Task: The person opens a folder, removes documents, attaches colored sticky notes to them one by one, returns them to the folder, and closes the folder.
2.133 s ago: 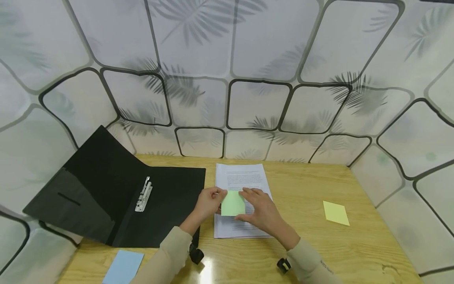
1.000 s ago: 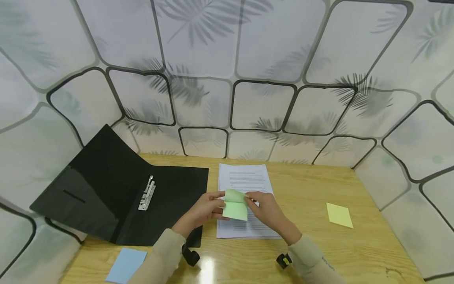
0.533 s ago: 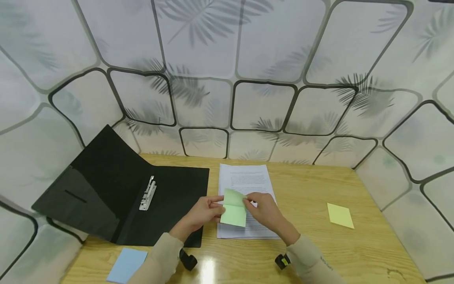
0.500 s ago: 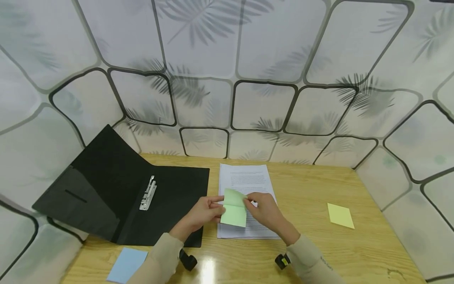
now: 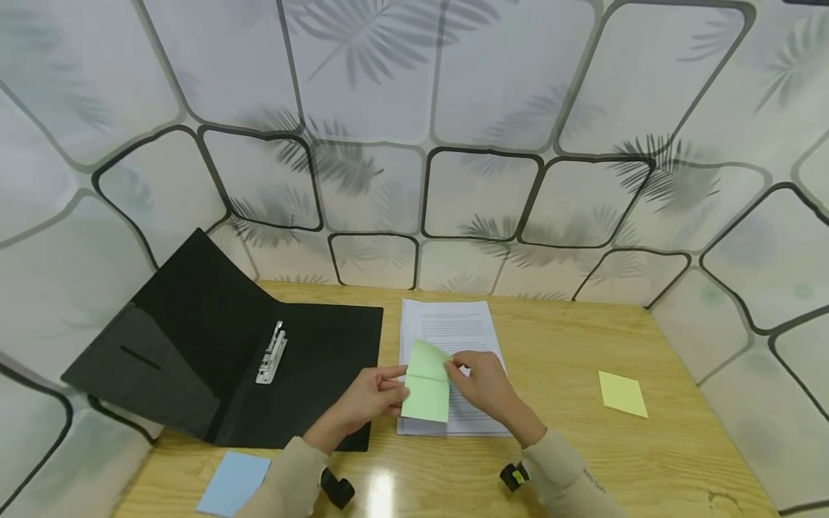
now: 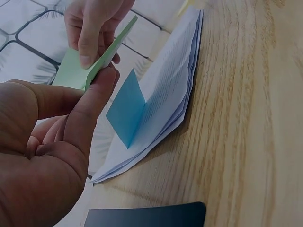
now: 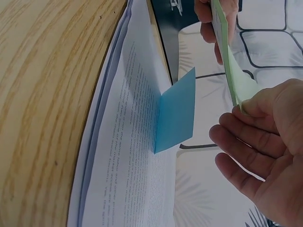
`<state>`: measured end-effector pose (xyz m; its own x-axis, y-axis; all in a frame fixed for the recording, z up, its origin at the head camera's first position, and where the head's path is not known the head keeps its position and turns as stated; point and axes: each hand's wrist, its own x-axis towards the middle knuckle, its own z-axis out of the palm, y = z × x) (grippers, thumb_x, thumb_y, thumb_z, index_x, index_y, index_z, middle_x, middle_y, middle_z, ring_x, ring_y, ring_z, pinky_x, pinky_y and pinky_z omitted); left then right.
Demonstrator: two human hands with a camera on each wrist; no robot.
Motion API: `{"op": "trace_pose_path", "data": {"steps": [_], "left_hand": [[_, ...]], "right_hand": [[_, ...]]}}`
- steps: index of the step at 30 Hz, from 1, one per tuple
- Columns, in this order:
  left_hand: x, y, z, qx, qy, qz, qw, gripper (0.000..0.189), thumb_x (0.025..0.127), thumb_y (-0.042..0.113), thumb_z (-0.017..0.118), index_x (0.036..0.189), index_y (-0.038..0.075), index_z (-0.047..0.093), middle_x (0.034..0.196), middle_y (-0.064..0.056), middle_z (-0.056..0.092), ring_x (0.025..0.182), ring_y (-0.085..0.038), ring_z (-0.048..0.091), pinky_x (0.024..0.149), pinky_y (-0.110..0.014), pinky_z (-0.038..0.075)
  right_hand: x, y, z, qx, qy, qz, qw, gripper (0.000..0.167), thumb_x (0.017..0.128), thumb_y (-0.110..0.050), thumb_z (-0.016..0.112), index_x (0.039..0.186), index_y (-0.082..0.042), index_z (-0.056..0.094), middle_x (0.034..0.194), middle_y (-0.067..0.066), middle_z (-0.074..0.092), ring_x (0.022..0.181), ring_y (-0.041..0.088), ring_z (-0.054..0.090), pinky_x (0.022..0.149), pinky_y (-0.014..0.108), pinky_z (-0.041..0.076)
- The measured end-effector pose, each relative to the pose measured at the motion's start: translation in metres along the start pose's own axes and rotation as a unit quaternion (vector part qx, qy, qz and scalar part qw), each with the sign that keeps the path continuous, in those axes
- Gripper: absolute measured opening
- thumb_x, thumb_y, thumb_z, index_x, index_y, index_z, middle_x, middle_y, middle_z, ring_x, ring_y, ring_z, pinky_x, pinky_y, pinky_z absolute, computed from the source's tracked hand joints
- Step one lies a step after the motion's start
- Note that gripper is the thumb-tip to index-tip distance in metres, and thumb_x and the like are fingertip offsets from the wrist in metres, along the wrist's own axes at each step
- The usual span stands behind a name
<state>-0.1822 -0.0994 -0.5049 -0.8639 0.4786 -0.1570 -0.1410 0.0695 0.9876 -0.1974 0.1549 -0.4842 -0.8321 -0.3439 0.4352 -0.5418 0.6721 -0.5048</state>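
A light green sticky note pad [image 5: 424, 403] is held above a stack of printed paper [image 5: 450, 320]. My left hand [image 5: 365, 399] grips the pad by its left side, thumb in front and fingers behind. My right hand [image 5: 486, 385] pinches the top sheet [image 5: 429, 356] between thumb and forefinger. That sheet stands folded up from the pad, with a crease across the middle. A blue sticky note [image 7: 177, 113] sticks up from the printed top page in both wrist views; in the head view the green pad and hands cover it.
An open black folder [image 5: 324, 352] with a metal clip [image 5: 272, 352] lies to the left. A light blue sticky pad [image 5: 233, 483] sits at the front left of the wooden table [image 5: 550, 338], and a yellow sticky pad [image 5: 622, 393] at the right. Patterned curtains enclose the back and sides.
The right hand has taken hold of the top green sheet and bent it upward. The left hand has drawn the pad slightly down toward the body, so the sheet looks more unfolded.
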Motion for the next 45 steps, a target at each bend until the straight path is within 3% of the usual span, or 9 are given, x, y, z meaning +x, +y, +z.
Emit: {"op": "trace_pose_path", "data": {"steps": [12,14,18,19,21,26,32,37,45], "left_hand": [[-0.007,0.003,0.003,-0.008,0.021,0.012,0.9997,0.058,0.105,0.002,0.06,0.157,-0.011,0.039,0.121,-0.024,0.076,0.086,-0.012,0.076,0.072,-0.025,0.063],[-0.01,0.004,0.004,-0.016,0.023,0.009,0.9996,0.057,0.105,0.003,0.06,0.157,-0.009,0.04,0.097,-0.015,0.08,0.079,-0.009,0.071,0.071,-0.023,0.06],[-0.022,0.005,0.0,-0.026,0.024,-0.004,0.9994,0.056,0.106,0.005,0.059,0.158,-0.005,0.041,0.063,0.008,0.055,0.066,-0.009,0.052,0.066,-0.024,0.051],[-0.026,0.005,-0.003,-0.027,0.027,-0.012,0.9992,0.056,0.106,0.005,0.059,0.158,-0.004,0.043,0.06,0.008,0.045,0.065,-0.01,0.047,0.065,-0.024,0.049],[-0.038,0.005,-0.009,-0.017,0.042,-0.018,0.9988,0.055,0.105,0.006,0.06,0.157,-0.004,0.045,0.067,0.004,0.063,0.066,-0.01,0.053,0.065,-0.024,0.053],[-0.072,0.003,-0.025,0.002,0.087,-0.035,0.9956,0.051,0.105,0.012,0.063,0.151,-0.006,0.052,0.111,-0.018,0.08,0.085,-0.02,0.078,0.073,-0.036,0.066],[-0.118,-0.008,-0.043,0.006,0.115,-0.079,0.9903,0.049,0.105,0.017,0.066,0.146,-0.008,0.057,0.086,-0.008,0.079,0.077,-0.018,0.076,0.07,-0.036,0.065],[-0.15,-0.025,-0.058,0.012,0.107,-0.109,0.9882,0.048,0.106,0.015,0.063,0.145,-0.013,0.054,0.096,-0.011,0.081,0.077,-0.018,0.076,0.068,-0.038,0.066],[-0.168,-0.037,-0.063,0.024,0.099,-0.121,0.9874,0.05,0.107,0.015,0.06,0.144,-0.017,0.051,0.092,-0.01,0.08,0.074,-0.02,0.076,0.065,-0.039,0.066]], "right_hand": [[0.007,0.002,0.005,0.032,0.031,0.005,0.999,0.015,0.094,-0.005,0.074,0.08,-0.009,0.08,0.077,0.004,0.078,0.058,-0.001,0.045,0.057,0.021,0.045],[0.008,0.002,0.004,0.026,0.03,0.01,0.9992,0.017,0.094,-0.005,0.074,0.078,-0.009,0.079,0.076,0.005,0.078,0.056,-0.001,0.042,0.057,0.02,0.044],[0.01,0.008,-0.004,0.005,0.059,0.019,0.998,0.025,0.094,-0.003,0.073,0.07,-0.011,0.073,0.074,0.005,0.077,0.052,0.002,0.046,0.059,0.026,0.05],[0.011,0.01,-0.007,0.0,0.07,0.021,0.9973,0.027,0.094,-0.002,0.073,0.068,-0.011,0.071,0.073,0.005,0.077,0.051,0.004,0.05,0.059,0.029,0.053],[0.012,0.015,-0.015,-0.004,0.085,0.025,0.996,0.031,0.094,-0.001,0.073,0.066,-0.012,0.068,0.071,0.004,0.076,0.051,0.005,0.055,0.064,0.036,0.058],[0.011,0.029,-0.03,-0.015,0.089,0.033,0.9954,0.031,0.095,-0.001,0.072,0.066,-0.012,0.068,0.073,0.004,0.077,0.048,-0.002,0.041,0.067,0.038,0.059],[0.006,0.036,-0.036,-0.015,0.076,0.056,0.9954,0.034,0.094,-0.002,0.071,0.063,-0.013,0.063,0.07,0.004,0.075,0.051,-0.003,0.034,0.052,0.02,0.039],[0.003,0.038,-0.036,-0.017,0.058,0.07,0.9957,0.031,0.094,-0.003,0.071,0.065,-0.011,0.065,0.071,0.005,0.075,0.052,0.0,0.038,0.051,0.019,0.036],[0.001,0.041,-0.035,-0.013,0.045,0.088,0.995,0.026,0.095,-0.004,0.07,0.069,-0.01,0.07,0.074,0.006,0.077,0.052,0.002,0.042,0.052,0.019,0.04]]}}
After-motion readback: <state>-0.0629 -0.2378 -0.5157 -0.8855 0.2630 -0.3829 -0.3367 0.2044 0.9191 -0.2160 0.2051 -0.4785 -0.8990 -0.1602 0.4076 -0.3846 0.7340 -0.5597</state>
